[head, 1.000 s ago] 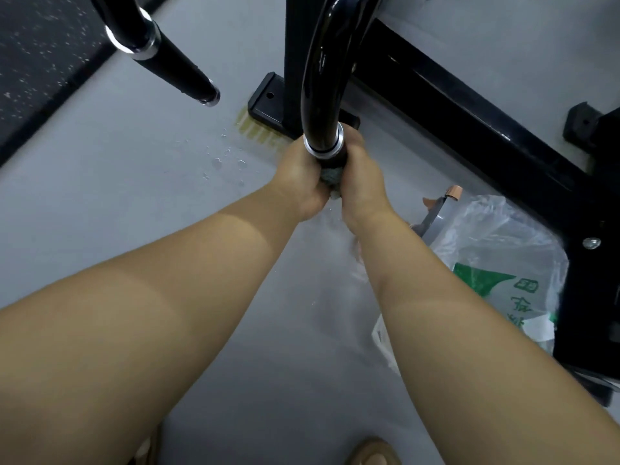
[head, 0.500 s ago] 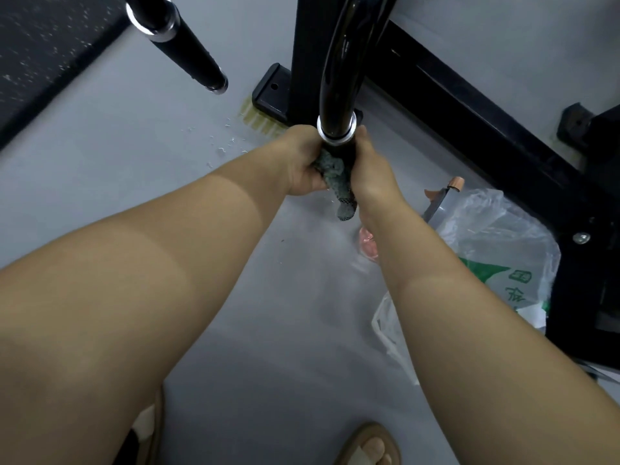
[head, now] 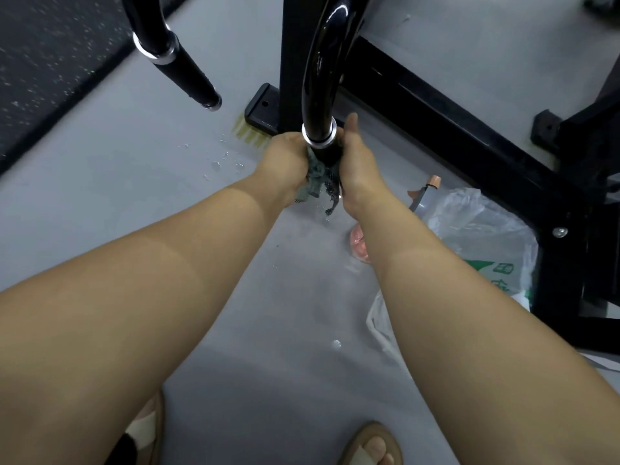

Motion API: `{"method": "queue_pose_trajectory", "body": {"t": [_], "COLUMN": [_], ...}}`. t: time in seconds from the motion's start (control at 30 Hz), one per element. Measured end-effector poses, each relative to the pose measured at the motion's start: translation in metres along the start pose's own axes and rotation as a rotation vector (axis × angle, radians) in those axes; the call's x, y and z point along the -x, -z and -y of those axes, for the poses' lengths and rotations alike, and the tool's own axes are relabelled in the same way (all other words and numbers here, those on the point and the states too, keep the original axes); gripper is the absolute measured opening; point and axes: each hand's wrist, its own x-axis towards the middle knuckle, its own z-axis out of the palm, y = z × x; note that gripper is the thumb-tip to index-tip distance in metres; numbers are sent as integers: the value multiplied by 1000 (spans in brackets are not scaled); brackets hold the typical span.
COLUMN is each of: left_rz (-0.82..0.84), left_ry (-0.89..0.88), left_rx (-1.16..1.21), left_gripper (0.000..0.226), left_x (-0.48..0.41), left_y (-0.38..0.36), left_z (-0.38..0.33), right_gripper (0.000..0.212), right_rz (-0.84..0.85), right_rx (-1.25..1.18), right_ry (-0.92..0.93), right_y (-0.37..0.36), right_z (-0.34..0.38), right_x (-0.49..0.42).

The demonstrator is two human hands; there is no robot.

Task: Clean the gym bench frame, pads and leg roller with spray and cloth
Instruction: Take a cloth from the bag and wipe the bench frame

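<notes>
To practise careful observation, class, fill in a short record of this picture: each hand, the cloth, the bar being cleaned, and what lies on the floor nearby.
Left hand: grips the cloth against the bar's left side
Right hand: holds the cloth from the right, thumb raised
Cloth: dark greenish, bunched round the bar below the chrome ring, loose end hanging
Curved bar: glossy black
Floor: water droplets left of the hands; plastic bag with green print on the right; grey bottle, orange-tipped, probably the spray, beside it
</notes>
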Motion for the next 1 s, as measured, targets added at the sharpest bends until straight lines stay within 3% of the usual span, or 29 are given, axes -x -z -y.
{"method": "queue_pose_trajectory", "body": {"t": [0.2,0.43,0.6,0.8,0.93,1.0], "left_rz": [6,-68,-49,114,88,44], "left_ry": [-157,-204,-312,-326,-376,-402], "left_rx": [51,202,263,143,-35,-111], "left_gripper": [24,33,29,36,46,46], "left_x": [13,74,101,99,100,111], "left_y": [12,11,10,5,3,4], "left_z": [-24,-47,-97,-101,-82,-71], "right_gripper": [53,40,42,33,26,35], "right_rz": [50,-68,-12,117,-19,-61], "right_rx": [-19,-162,-265,-659,-546,-481], "right_ry": [227,297,322,227,220,249], "right_y": [-3,-18,-24,-16,-23,-35], "right_z": [18,25,65,93,75,62], "right_x": [9,46,71,76,73,81]}}
